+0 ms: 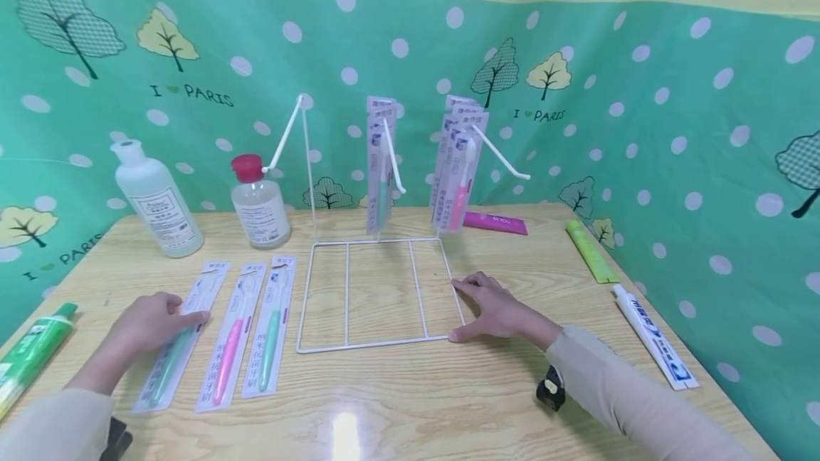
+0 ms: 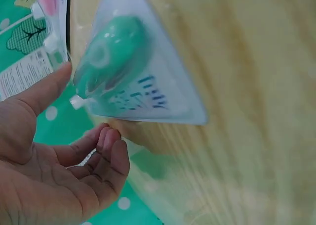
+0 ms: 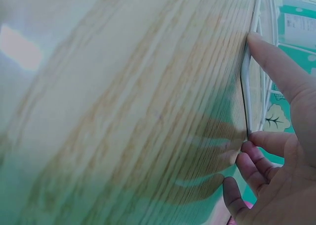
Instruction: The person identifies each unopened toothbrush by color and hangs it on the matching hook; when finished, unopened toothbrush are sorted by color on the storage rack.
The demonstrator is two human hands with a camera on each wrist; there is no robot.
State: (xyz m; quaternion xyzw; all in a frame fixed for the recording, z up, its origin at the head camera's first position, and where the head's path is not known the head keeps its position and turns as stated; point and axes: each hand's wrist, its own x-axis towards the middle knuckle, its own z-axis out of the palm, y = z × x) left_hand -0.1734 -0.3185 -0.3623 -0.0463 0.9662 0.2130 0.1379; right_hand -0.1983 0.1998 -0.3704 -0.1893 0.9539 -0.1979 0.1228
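Observation:
My left hand (image 1: pixel 144 322) straddles a packaged green toothbrush (image 1: pixel 169 368) lying flat on the table, thumb at its right edge, fingers at its left. In the left wrist view, the thumb and loosely bent fingers stand apart around the pack (image 2: pixel 123 62); firm contact is not visible. A packaged pink toothbrush (image 1: pixel 229 354) and another green one (image 1: pixel 269 340) lie alongside. My right hand (image 1: pixel 496 308) touches the base of a white wire display rack (image 1: pixel 378 342), its thumb at the front right corner and a forefinger on the side wire (image 3: pixel 245 81).
Toothbrush packs hang on the rack's middle hook (image 1: pixel 393 162) and right hook (image 1: pixel 502 151). Behind stand a pump-less bottle (image 1: pixel 160 205) and a red-capped bottle (image 1: pixel 259 208). Toothpaste tubes lie left (image 1: pixel 35 351), behind (image 1: pixel 496 223) and right (image 1: pixel 656 340).

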